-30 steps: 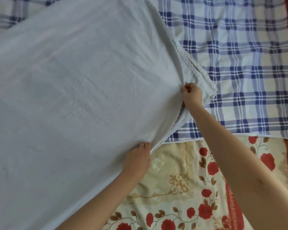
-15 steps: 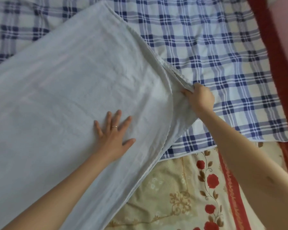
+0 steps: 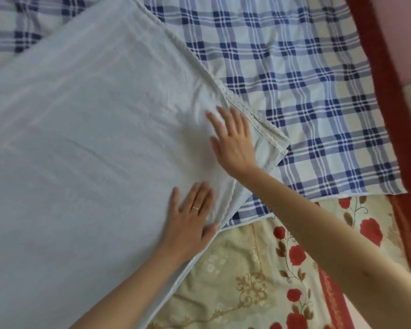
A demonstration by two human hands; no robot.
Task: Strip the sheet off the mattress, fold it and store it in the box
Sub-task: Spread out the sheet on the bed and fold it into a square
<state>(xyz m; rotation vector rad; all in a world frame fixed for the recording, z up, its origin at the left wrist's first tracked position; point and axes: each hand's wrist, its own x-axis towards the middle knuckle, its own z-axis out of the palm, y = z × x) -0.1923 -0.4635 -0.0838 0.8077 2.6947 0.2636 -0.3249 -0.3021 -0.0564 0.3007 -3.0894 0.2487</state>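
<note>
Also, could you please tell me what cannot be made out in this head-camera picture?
1. The box: nowhere in the head view.
2. The sheet: its left and bottom parts are cut off by the frame edges, so the number of folds is unclear.
3. The plaid cloth: partly hidden under the sheet.
4. The right hand: its fingertips are blurred, so whether it presses the sheet or hovers over it cannot be told.
</note>
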